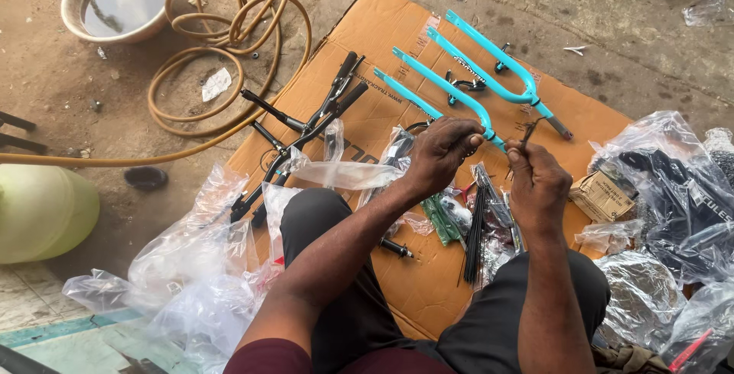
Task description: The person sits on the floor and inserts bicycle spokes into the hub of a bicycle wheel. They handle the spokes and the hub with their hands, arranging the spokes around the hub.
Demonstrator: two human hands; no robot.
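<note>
Spoke: thin, dark, straight metal rod, upright, pinched at its lower end in the right hand grip. Left hand grip pressed together just beside it, contents unclear.

We see a bare concrete floor, dusty and stained, in soft daylight. A flattened cardboard sheet lies spread on it. At the upper left stands a round basin holding water, and just beside it a tan hose lies in loose coils. A pale green container sits at the left edge. Crumpled clear plastic bags lie on the floor at the lower left.
</note>
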